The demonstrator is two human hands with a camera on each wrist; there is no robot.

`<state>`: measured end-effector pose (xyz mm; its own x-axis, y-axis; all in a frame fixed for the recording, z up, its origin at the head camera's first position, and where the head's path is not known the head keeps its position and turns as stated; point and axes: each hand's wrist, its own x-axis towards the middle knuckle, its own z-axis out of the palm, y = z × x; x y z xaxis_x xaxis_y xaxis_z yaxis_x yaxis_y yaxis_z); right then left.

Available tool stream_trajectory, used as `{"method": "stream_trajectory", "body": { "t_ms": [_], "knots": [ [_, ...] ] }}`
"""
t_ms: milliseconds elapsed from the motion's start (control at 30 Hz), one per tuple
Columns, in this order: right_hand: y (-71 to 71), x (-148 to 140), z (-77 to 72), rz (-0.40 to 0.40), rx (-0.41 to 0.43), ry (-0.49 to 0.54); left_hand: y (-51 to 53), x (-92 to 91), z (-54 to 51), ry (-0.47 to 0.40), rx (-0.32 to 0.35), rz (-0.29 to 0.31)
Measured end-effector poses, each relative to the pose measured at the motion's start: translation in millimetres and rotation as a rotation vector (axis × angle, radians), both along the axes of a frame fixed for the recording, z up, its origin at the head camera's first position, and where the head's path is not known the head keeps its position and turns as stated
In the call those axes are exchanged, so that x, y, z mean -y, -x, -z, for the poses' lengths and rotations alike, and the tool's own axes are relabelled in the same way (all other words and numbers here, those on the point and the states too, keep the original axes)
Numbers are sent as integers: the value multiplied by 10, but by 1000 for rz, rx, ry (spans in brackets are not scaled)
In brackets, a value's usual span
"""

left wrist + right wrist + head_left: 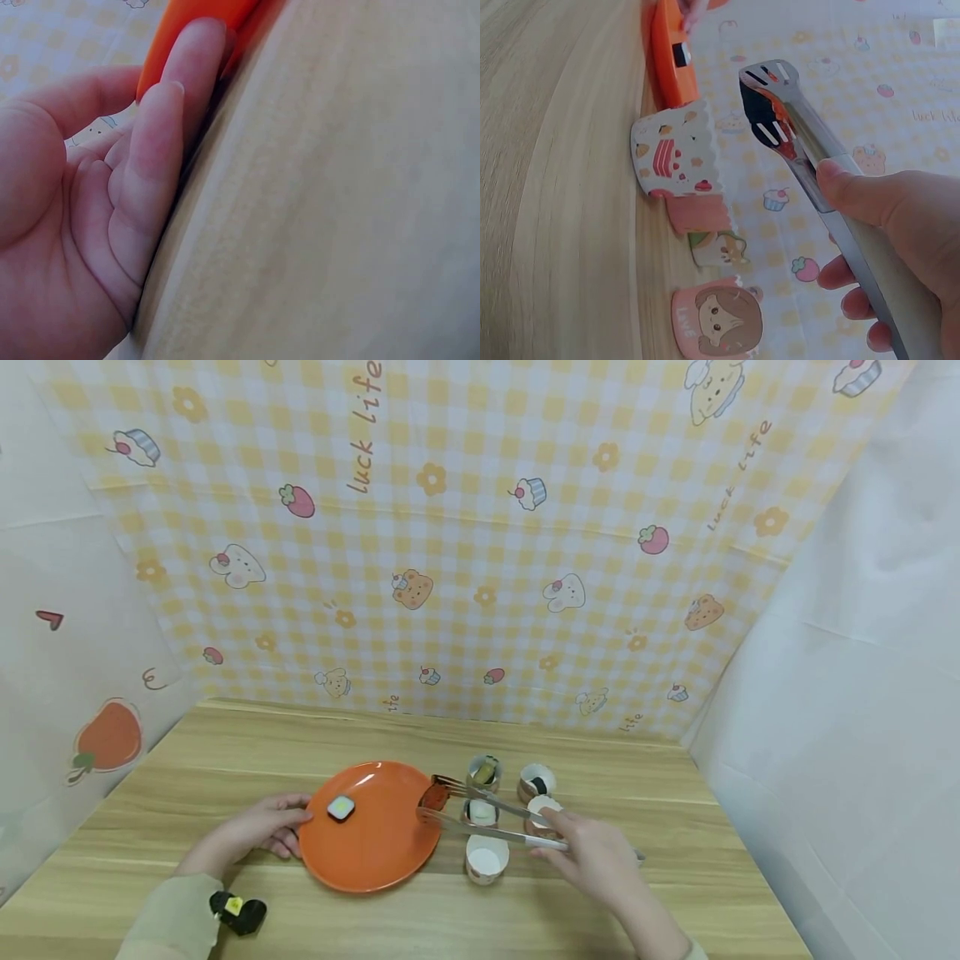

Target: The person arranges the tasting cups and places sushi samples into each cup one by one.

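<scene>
My right hand (594, 857) holds a pair of metal tongs (504, 834), thumb on one arm and fingers round the other. Between the tong heads is a sushi piece (757, 104) with a dark wrap and orange-red topping. In the head view it appears over the right rim of an orange plate (371, 856); the right wrist view shows it raised. My left hand (272, 828) pinches the plate's left rim, thumb on one side and fingers on the other. A small sushi roll (341, 807), white and yellow with a dark wrap, lies on the plate's upper left.
Several paper cups stand right of the plate. One cup (484, 772) holds a greenish piece, another a white-topped sushi (482, 813); the front cup (487, 862) shows only white inside. The tongs and right hand partly cover a cup (542, 806). A patterned cloth (465, 543) hangs behind.
</scene>
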<state>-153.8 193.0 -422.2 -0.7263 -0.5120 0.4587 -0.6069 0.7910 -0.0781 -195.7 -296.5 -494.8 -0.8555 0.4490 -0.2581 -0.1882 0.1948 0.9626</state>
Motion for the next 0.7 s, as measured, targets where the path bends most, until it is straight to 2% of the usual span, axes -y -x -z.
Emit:
{"method": "stream_trajectory", "body": {
  "t_ms": [167,433,700],
  "knots": [
    [-1,-91,19,-6,-10,15,-6,-4,-13,-4,-5,6],
    [5,-227,45,36,-36,8,-5,-5,-13,0,-3,1],
    [-29,-343,46,55,44,54,-8,3,-16,5,2,2]
  ]
}}
